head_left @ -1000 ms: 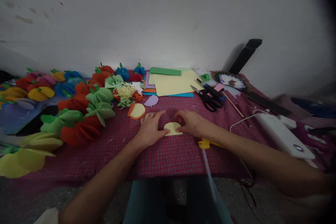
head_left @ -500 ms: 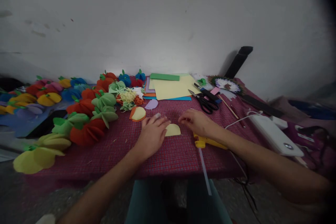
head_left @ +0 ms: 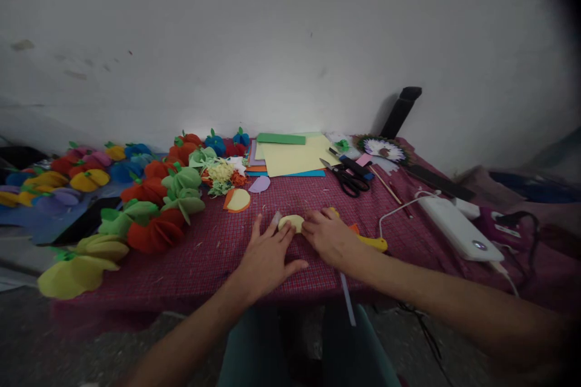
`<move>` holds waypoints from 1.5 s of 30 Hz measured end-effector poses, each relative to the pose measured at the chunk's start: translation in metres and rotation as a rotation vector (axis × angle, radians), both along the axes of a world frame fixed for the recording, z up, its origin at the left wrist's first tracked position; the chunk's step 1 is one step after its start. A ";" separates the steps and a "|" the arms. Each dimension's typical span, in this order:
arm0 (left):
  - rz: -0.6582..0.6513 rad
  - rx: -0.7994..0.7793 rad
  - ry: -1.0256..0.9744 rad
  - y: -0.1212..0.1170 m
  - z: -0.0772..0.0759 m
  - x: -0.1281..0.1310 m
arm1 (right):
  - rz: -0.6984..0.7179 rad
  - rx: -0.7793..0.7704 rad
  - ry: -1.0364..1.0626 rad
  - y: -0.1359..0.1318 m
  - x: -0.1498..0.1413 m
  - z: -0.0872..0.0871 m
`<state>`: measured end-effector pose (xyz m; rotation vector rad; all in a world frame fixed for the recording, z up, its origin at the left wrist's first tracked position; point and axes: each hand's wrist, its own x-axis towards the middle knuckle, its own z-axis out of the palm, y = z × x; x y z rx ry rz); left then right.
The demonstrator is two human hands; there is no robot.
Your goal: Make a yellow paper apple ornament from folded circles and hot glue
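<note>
A small rounded piece of pale yellow paper (head_left: 291,222) lies on the checked cloth between my hands. My left hand (head_left: 265,263) is spread with its fingertips resting on the near left part of the paper and its thumb held out. Something pale covers one fingertip. My right hand (head_left: 333,236) has its fingers drawn together at the right edge of the paper. Beside and partly under my right wrist is a yellow glue gun (head_left: 374,244), with a long glue stick (head_left: 347,301) reaching past the table edge.
Folded paper pumpkins (head_left: 157,231) crowd the left side. Orange and yellow paper circles (head_left: 238,200) and a lilac paper piece (head_left: 260,184) lie ahead. Behind are paper sheets (head_left: 295,157), black scissors (head_left: 348,182) and a pencil (head_left: 387,184). A white power bank (head_left: 458,230) with cables sits right.
My right hand has moved left onto the paper's edge. My left hand has come nearer to me and spread. The paper, a flat-edged half shape before, now looks rounded.
</note>
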<state>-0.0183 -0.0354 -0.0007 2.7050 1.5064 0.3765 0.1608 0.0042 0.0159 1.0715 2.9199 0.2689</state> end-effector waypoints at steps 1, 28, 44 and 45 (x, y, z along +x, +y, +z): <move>-0.001 -0.006 -0.001 0.000 0.001 -0.001 | -0.004 0.002 -0.005 -0.001 -0.001 0.001; -0.008 -0.014 0.129 0.011 -0.001 -0.006 | -0.022 -0.125 0.183 0.019 0.005 0.013; -0.076 0.002 0.136 0.012 0.009 -0.007 | -0.104 0.014 0.231 0.001 0.030 0.041; -0.080 0.003 0.135 0.011 0.009 -0.007 | -0.100 0.026 0.251 -0.004 0.035 0.043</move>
